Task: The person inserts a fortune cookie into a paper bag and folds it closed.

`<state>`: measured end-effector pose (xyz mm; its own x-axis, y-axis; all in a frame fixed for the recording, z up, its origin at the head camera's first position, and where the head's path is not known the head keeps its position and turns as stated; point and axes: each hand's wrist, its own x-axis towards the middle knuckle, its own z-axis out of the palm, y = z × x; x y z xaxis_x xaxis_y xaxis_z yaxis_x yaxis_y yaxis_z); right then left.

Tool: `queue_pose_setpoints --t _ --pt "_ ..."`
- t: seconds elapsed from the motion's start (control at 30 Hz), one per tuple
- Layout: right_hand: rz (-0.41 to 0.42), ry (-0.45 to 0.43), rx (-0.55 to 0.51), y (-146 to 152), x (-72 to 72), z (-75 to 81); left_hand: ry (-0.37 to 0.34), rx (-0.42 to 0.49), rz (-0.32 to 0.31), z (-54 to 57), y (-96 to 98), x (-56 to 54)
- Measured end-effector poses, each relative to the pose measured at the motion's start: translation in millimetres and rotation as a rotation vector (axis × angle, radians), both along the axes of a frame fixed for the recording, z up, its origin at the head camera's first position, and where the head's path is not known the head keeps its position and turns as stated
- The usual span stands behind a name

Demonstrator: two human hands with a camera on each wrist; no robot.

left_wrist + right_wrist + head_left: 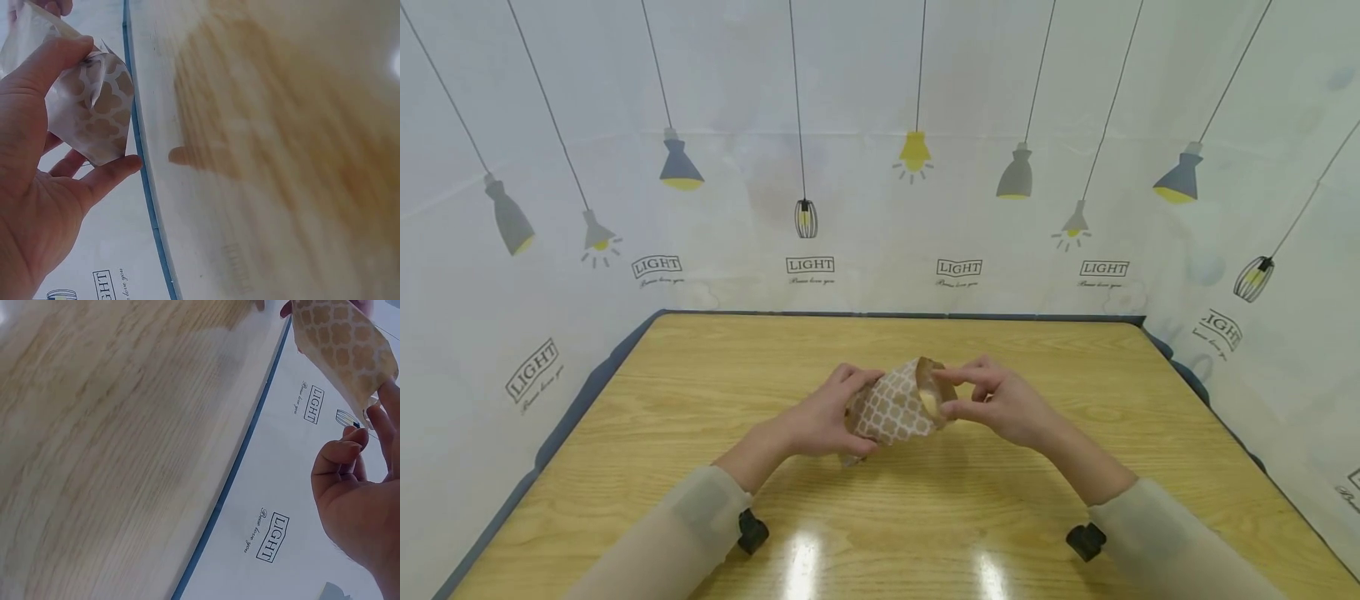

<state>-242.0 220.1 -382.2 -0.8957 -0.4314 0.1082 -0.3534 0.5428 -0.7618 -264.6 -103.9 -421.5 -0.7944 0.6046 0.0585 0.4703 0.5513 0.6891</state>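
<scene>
A brown paper bag (891, 406) with a white lattice print is held on its side above the table, its mouth facing right. My left hand (831, 412) grips the closed end, thumb on the near side, fingers behind. In the left wrist view, the left hand (47, 150) has its thumb over the crumpled paper (103, 112). At the mouth, my right hand (1003, 400) holds the rim between thumb and forefinger. A pale yellowish patch shows inside; its kind is hidden. The right wrist view has the right hand (356, 481) below the bag's edge (344, 344), other fingers curled.
The wooden table (880, 517) lies beneath both hands. Behind and at both sides hangs a white cloth backdrop (865, 183) printed with lamps and lettering, with a dark blue edge along the table. Black straps (751, 532) sit at the sleeve cuffs.
</scene>
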Motion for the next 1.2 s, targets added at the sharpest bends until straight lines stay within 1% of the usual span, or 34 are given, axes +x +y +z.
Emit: queue_pose_setpoints --t 0.17,0.53,0.67,0.8,0.97,1.03,1.1,1.2 --pt "-0.004 -0.021 0.01 -3 -0.7 -1.8 0.008 0.0 0.001 0.5 0.9 0.1" --pt "-0.004 -0.061 -0.007 -9 -3.9 -4.6 0.008 -0.007 0.002 2.6 5.0 3.4" --pt "-0.003 -0.067 -0.011 -11 -4.0 -5.1 0.014 -0.008 -0.002 2.0 4.8 2.7" --pt "0.008 -0.056 -0.01 -12 -5.1 -6.3 0.017 -0.006 -0.005 1.3 4.8 2.4" --pt "0.013 -0.039 -0.001 -12 -5.9 -7.3 -0.004 -0.004 0.006 1.2 5.1 3.1" --pt "0.008 -0.017 0.004 -11 -5.7 -7.0 -0.014 -0.001 0.018 1.7 5.6 3.7" --pt "0.001 0.0 -0.009 -11 -5.1 -6.2 -0.019 0.0 0.031 2.2 6.2 4.1" --pt "-0.016 0.024 -0.07 -9 -2.6 -4.6 -0.013 0.015 0.06 2.1 7.6 3.8"
